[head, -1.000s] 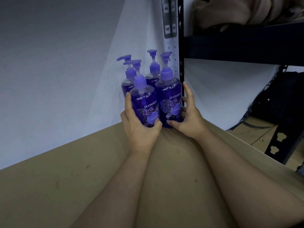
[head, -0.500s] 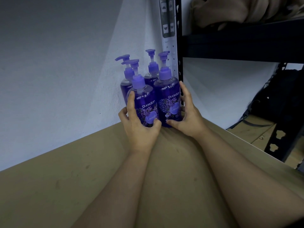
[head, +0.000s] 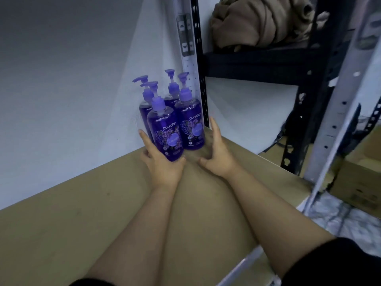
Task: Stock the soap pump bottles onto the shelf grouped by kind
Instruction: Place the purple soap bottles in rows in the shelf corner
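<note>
Your right hand (head: 216,155) came off the front-right purple soap bottle (head: 190,122), fingers spread; your left hand (head: 162,162) stayed cupping the front-left bottle (head: 165,133) in the shelf (head: 103,213) corner. Best released gently, labels forward.

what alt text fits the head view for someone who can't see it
Four purple soap pump bottles stand clustered in the back corner of a brown shelf. The left hand cups the front-left bottle; the right hand rests open beside the group.
</note>
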